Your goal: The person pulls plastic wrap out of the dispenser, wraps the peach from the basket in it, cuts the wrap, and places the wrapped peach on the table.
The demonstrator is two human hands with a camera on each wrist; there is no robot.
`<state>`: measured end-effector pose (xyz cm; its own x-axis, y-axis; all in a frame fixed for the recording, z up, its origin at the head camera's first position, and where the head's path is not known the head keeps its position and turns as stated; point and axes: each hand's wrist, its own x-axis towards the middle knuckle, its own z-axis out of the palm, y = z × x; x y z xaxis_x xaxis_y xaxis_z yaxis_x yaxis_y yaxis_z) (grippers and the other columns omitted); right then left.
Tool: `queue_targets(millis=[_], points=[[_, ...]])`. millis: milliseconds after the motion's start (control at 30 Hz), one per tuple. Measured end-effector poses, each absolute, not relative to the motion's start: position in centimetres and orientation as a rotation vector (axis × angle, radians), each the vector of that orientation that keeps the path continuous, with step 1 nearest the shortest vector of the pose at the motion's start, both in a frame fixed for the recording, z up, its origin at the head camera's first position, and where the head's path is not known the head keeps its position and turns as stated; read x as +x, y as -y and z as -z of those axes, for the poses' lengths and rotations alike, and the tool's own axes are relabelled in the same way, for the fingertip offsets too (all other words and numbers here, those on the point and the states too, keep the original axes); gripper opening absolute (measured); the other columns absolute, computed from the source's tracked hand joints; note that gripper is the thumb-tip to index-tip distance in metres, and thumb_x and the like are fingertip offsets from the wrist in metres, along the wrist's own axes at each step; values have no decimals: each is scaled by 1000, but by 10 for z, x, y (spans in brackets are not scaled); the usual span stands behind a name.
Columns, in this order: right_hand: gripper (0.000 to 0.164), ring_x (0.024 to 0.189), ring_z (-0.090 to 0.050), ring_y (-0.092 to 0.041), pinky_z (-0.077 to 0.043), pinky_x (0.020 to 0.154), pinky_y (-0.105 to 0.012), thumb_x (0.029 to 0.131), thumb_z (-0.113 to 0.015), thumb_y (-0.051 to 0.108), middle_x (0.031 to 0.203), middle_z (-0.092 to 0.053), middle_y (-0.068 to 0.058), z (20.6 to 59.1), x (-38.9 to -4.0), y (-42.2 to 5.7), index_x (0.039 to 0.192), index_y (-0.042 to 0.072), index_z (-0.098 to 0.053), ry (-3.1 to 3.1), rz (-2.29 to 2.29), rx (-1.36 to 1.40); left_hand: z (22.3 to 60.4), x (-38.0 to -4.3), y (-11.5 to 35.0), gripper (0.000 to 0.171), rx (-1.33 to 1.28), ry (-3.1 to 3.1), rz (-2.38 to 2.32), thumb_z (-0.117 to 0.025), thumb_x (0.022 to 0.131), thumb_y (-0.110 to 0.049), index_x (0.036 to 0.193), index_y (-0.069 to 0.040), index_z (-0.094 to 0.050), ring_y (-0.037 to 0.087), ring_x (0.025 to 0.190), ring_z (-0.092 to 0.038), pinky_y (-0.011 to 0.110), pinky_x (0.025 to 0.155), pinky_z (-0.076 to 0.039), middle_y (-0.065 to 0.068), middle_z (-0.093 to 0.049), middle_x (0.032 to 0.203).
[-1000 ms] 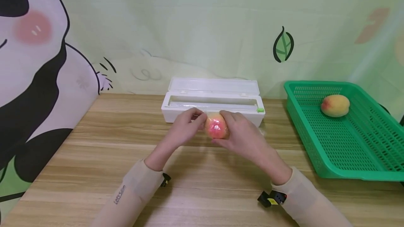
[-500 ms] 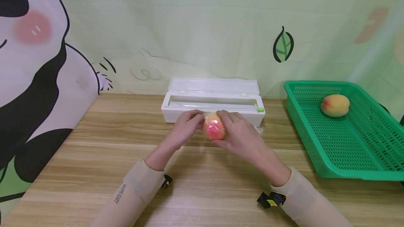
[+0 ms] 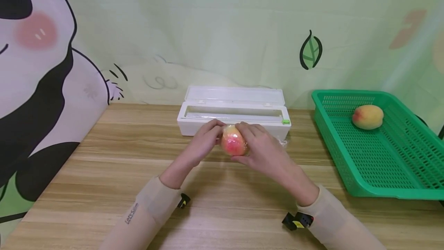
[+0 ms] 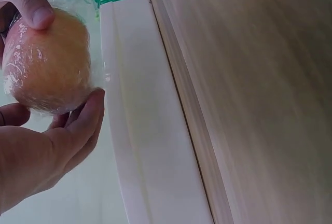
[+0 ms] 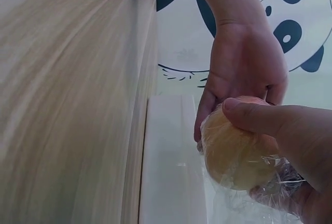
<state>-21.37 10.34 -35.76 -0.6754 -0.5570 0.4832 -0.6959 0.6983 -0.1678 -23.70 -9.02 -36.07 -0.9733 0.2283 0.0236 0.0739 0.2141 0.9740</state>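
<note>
The table (image 3: 114, 153) bears a green basket (image 3: 329, 146) toward its right edge and, close to its far edge, a white film box (image 3: 229, 105) with its lid raised. Just before that box, nearer the middle of the far edge than either far corner, two hands hold the wrapped peach above the tabletop. The right hand (image 3: 265, 147) grips it, thumb low and fingers over the top; the left hand (image 3: 204, 140) bends its fingers round the other side. The wrapped peach (image 3: 234, 142) has shiny film over it, and loose film (image 5: 282, 182) bunches by the right fingers.

The step looks like smoothing the wrap down. A steady but light right grip should spare the soft flesh, while the left fingers draw the film taut and press out its creases. That loose bunch probably needs folding flat too.
</note>
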Motion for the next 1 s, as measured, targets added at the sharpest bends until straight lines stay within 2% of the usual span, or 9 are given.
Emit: queue_targets(millis=[100, 300, 400, 500, 633, 700, 867, 933, 1000], points=[[89, 112, -58, -28, -47, 92, -37, 64, -93, 36, 126, -57, -12, 358, -214, -103, 134, 3, -50, 2505, -483, 977, 361, -237, 90, 30, 265, -2363, -1863, -39, 100, -17, 112, 1, -59, 22, 102, -57, 29, 84, -49, 9, -60, 107], [90, 112, -58, -29, -47, 92, -37, 64, -93, 37, 127, -56, -12, 357, -213, -103, 135, 2, -50, 2487, -495, 973, 359, -237, 90, 28, 249, -2400, -1820, -39, 98, -19, 111, -2, -58, 21, 94, -52, 32, 85, -46, 8, -54, 97], [90, 113, -58, -29, -47, 92, -36, 65, -93, 37, 127, -56, -12, 356, -212, -103, 136, 2, -50, 2486, -505, 975, 359, -237, 91, 27, 258, -2330, -1861, -37, 96, -16, 111, -1, -54, 19, 95, -50, 29, 86, -46, 8, -53, 101], [89, 112, -59, -27, -47, 92, -35, 66, -92, 38, 125, -57, -11, 356, -211, -102, 135, 2, -50, 2484, -519, 985, 359, -238, 90, 29, 246, -2218, -1940, -35, 92, -13, 111, 1, -50, 16, 93, -49, 26, 81, -46, 8, -51, 105], [88, 113, -59, -26, -46, 92, -33, 66, -91, 41, 125, -58, -11, 355, -210, -102, 135, 2, -51, 2478, -542, 999, 358, -238, 90, 30, 232, -2125, -2000, -33, 88, -11, 110, 3, -49, 13, 84, -48, 24, 73, -44, 7, -51, 101], [88, 114, -58, -26, -46, 93, -33, 66, -91, 42, 126, -58, -10, 354, -210, -103, 135, 2, -52, 2478, -547, 998, 358, -238, 90, 31, 248, -2102, -2004, -32, 88, -11, 110, 2, -48, 13, 84, -49, 24, 73, -44, 7, -52, 100], [90, 114, -57, -26, -46, 93, -34, 65, -92, 40, 127, -57, -10, 353, -211, -105, 136, 3, -50, 2480, -539, 972, 355, -236, 94, 35, 364, -2044, -1958, -34, 101, -23, 122, 1, -45, 19, 105, -53, 31, 90, -45, 11, -51, 117], [90, 115, -57, -26, -46, 93, -34, 66, -92, 39, 127, -57, -10, 352, -213, -106, 137, 3, -50, 2476, -528, 967, 352, -235, 96, 42, 420, -2101, -1864, -43, 102, -33, 129, -1, -43, 23, 115, -50, 35, 96, -43, 10, -49, 124], [89, 115, -57, -27, -45, 94, -34, 67, -92, 38, 127, -57, -11, 352, -214, -107, 137, 2, -50, 2464, -520, 975, 350, -233, 97, 51, 459, -2184, -1760, -58, 97, -41, 131, -6, -43, 24, 117, -50, 37, 95, -44, 8, -48, 125]])
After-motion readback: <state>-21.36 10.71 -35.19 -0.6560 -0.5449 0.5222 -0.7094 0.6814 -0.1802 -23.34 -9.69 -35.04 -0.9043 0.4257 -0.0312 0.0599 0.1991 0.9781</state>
